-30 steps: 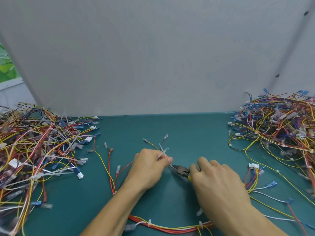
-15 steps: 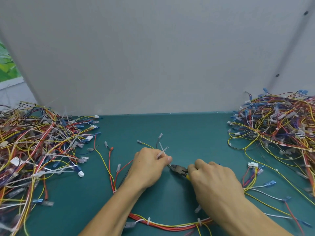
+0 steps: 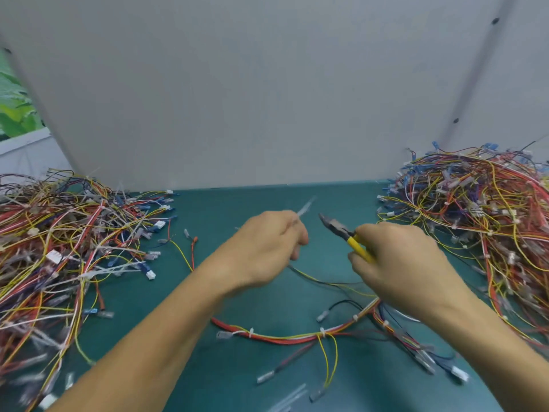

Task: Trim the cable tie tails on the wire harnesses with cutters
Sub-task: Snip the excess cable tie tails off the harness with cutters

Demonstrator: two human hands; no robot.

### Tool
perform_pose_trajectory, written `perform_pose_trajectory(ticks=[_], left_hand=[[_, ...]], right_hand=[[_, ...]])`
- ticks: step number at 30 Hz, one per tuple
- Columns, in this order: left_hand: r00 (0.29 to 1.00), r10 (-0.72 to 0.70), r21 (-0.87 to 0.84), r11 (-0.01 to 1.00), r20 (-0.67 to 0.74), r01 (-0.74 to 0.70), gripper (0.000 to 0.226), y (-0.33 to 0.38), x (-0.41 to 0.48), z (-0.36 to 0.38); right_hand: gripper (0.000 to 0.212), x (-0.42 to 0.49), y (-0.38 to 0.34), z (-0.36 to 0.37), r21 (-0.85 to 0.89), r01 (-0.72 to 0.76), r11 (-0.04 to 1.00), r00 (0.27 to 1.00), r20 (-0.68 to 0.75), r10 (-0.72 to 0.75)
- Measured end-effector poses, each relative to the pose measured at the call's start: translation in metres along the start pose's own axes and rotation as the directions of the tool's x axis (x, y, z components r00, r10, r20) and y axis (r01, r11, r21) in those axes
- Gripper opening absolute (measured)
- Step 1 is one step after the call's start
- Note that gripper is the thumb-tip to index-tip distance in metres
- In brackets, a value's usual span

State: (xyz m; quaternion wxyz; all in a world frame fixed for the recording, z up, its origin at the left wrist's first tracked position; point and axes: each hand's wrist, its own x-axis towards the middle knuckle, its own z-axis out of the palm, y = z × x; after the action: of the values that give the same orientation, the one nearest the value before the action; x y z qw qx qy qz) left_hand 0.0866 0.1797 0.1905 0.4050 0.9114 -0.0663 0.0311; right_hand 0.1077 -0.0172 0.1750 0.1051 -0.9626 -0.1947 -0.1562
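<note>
While the left hand is curled into a fist around a thin, pale plastic cable tie tail, whose blurred end sticks up past the knuckles, the right hand grips the yellow-handled steel cutters. Their dark nose points toward the tail but is clear of it; blur hides whether the jaws are parted. Thin yellow and black wires trail from under the left fist toward the right wrist.

Both hands hover above a teal-green matte work mat. On it, nearer the person, lies a red, yellow and white wire harness bound with small white ties. A tangled heap of multicoloured harnesses fills the mat's left side, and a second such heap fills the right. A few pale strips lie at the near edge, too blurred to identify.

Behind the mat stands a plain grey-white panel, with a seam and dark fasteners toward the right. Past its left edge shows green foliage.
</note>
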Motion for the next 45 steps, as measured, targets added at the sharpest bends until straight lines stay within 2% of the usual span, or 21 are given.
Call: perform_pose_trajectory(ticks=[3,6,9,13,17,19,21,22,24,25,26,28,32,34,35,36,37,38,40,42,45], left_hand=[[0.970,0.058,0.319,0.938,0.235,-0.134,0.022,0.010,-0.040,0.012],[0.930,-0.003,0.485,0.854,0.368,-0.189,0.014,0.004,-0.076,0.031],[0.888,-0.131,0.597,0.782,0.441,-0.182,0.011,-0.005,-0.094,0.051],[0.860,-0.175,0.633,0.747,0.479,-0.201,0.018,-0.017,-0.104,0.060],[0.861,-0.103,0.514,0.835,0.497,-0.196,0.023,-0.016,-0.113,0.047],[0.913,-0.049,0.407,0.904,0.406,-0.132,0.029,-0.016,-0.115,0.035],[0.985,-0.002,0.365,0.929,0.175,-0.063,0.022,-0.020,-0.111,0.023],[0.999,-0.033,0.391,0.920,0.029,0.019,0.014,-0.025,-0.106,0.016],[0.949,-0.184,0.443,0.850,-0.256,0.285,0.018,-0.039,-0.092,0.002],[0.898,-0.294,0.453,0.785,-0.328,0.422,0.026,-0.046,-0.084,-0.004],[0.844,-0.403,0.458,0.712,-0.354,0.532,0.034,-0.053,-0.077,-0.006],[0.766,-0.546,0.474,0.604,-0.340,0.641,0.042,-0.063,-0.067,-0.005],[0.759,-0.542,0.480,0.590,-0.361,0.650,0.017,-0.073,-0.055,0.008],[0.766,-0.521,0.355,0.683,-0.377,0.639,0.009,-0.077,-0.048,0.010],[0.771,-0.506,0.189,0.775,-0.387,0.603,0.008,-0.080,-0.044,0.010],[0.779,-0.501,-0.065,0.853,-0.377,0.518,0.003,-0.080,-0.038,0.009],[0.788,-0.496,-0.332,0.860,-0.365,0.388,0.007,-0.074,-0.033,0.006],[0.779,-0.500,-0.547,0.800,-0.379,0.247,0.011,-0.069,-0.027,0.001],[0.756,-0.501,-0.744,0.667,-0.421,0.027,0.019,-0.062,-0.014,-0.010],[0.748,-0.483,-0.793,0.602,-0.454,-0.093,0.022,-0.059,-0.002,-0.019],[0.756,-0.475,-0.824,0.546,-0.451,-0.149,0.022,-0.064,0.009,-0.021]], right_hand=[[0.022,-0.016,0.002,-0.005,0.086,-0.040,0.996,0.988,0.151,0.027],[0.024,-0.031,0.001,0.007,0.030,-0.071,0.997,0.947,0.317,0.058],[0.024,-0.033,0.005,0.018,-0.067,-0.171,0.983,0.930,0.319,0.183],[0.032,-0.028,0.016,0.026,-0.117,-0.273,0.955,0.895,0.333,0.297],[0.040,-0.021,0.021,0.035,-0.168,-0.315,0.934,0.869,0.346,0.355],[0.038,-0.018,0.021,0.037,-0.174,-0.338,0.925,0.864,0.333,0.378],[0.032,-0.015,0.019,0.039,-0.174,-0.366,0.914,0.860,0.312,0.403],[0.029,-0.014,0.018,0.040,-0.170,-0.379,0.910,0.859,0.302,0.414],[0.020,-0.014,0.015,0.042,-0.150,-0.404,0.902,0.855,0.288,0.431],[0.017,-0.014,0.013,0.043,-0.135,-0.416,0.899,0.852,0.288,0.437],[0.016,-0.014,0.011,0.044,-0.119,-0.426,0.897,0.849,0.289,0.442],[0.017,-0.015,0.009,0.046,-0.083,-0.445,0.892,0.846,0.286,0.449],[0.016,-0.011,0.010,0.051,0.082,-0.510,0.856,0.848,0.217,0.484],[0.016,-0.007,0.012,0.051,0.278,-0.479,0.833,0.876,0.091,0.473],[0.017,-0.003,0.013,0.049,0.405,-0.416,0.814,0.891,0.003,0.454],[0.017,0.001,0.013,0.045,0.512,-0.342,0.788,0.894,-0.081,0.440],[0.017,0.007,0.012,0.039,0.596,-0.278,0.753,0.884,-0.148,0.444],[0.016,0.015,0.012,0.033,0.672,-0.226,0.705,0.865,-0.194,0.462],[0.016,0.029,0.013,0.021,0.799,-0.140,0.585,0.819,-0.238,0.522],[0.018,0.040,0.017,0.015,0.887,-0.074,0.455,0.780,-0.233,0.581],[0.018,0.047,0.026,0.017,0.944,-0.071,0.321,0.764,-0.155,0.626]])
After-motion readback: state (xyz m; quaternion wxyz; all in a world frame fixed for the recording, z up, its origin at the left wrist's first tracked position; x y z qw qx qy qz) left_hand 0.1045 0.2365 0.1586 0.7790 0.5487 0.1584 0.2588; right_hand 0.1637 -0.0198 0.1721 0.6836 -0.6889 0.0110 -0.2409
